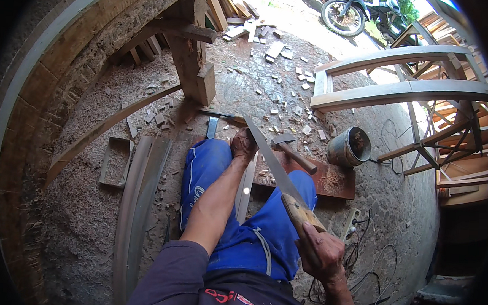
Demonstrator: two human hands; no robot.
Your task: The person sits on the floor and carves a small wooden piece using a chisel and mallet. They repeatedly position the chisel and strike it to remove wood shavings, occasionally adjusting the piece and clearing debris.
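My right hand point(324, 253) is closed round the wooden handle of a handsaw point(276, 165). Its long blade slants up and left, and the tip reaches just beyond my left hand point(244, 143). That hand is curled over the far end of a pale wooden strip point(245, 191) lying between my knees; its fingertips are partly hidden. The blade passes close along the right side of my left hand; whether it touches the wood I cannot tell. A hatchet-like tool point(296, 156) with a wooden handle lies on the reddish-brown board point(333, 182) to the right.
A metal bucket point(349, 147) stands at the right, near a power strip point(350, 223) and loose cables. Long boards point(141, 202) and a small wooden frame point(116, 161) lie at the left. Wooden frames point(401, 94) stand far right. Offcuts and shavings cover the floor.
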